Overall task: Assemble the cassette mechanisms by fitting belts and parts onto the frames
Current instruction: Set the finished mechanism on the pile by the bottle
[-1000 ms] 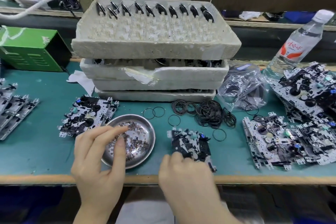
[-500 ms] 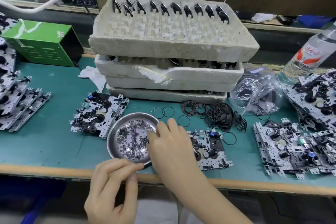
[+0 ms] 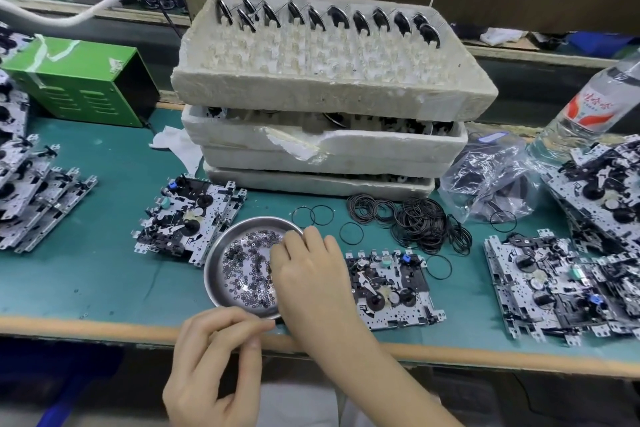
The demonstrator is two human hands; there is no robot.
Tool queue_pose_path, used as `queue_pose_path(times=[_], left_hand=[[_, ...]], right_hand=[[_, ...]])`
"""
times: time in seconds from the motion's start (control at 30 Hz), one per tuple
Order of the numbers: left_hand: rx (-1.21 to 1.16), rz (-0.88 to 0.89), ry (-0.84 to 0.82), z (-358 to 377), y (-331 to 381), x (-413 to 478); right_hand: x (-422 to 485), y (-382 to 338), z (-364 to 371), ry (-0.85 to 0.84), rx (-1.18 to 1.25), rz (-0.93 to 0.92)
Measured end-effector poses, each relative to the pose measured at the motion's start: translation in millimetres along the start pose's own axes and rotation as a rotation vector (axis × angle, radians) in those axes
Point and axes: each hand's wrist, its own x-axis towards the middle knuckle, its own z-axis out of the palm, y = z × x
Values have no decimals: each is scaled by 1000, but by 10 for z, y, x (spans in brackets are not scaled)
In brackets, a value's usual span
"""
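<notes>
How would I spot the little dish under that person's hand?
Find the stack of white foam trays on the green bench. Just in front, by the bench's near edge, lies the dish, between two mechanisms. It alone is round shiny metal, holding tiny dark rings, with the right hand over it.

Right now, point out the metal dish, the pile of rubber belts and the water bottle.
metal dish (image 3: 209, 263): head view, left inner wall.
pile of rubber belts (image 3: 420, 225): head view, dense middle.
water bottle (image 3: 588, 113): head view, red label.
</notes>
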Motion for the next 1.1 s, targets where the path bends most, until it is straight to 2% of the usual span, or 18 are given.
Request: queue_pose_path(times=[0.1, 0.27, 0.37, 0.5, 0.63, 0.73, 0.8, 0.9, 1.1], left_hand=[[3, -7, -3, 14, 25, 3], [10, 7, -9, 49, 55, 6], [-23, 11, -15, 79, 64, 22], [-149, 8, -102, 159, 105, 123], [-310, -9, -331, 359, 249, 221], [-333, -25, -647, 590, 306, 228], [-294, 7, -770, 758, 300, 216], [-273, 58, -751, 930, 267, 187], [-298, 5, -751, 979, 145, 136]], right_hand=[[-1, 33, 23, 37, 44, 40], [-4, 81, 20, 9, 173, 102], [-46, 148, -75, 61, 393, 140], [-172, 463, -259, 152, 630, 340], [-425, 900, -371, 203, 638, 523], [-568, 1084, -379, 136, 626, 593], [-594, 1109, -355, 65, 589, 593], [-566, 1073, -306, 7, 539, 570], [-461, 1029, -260, -110, 514, 558]])
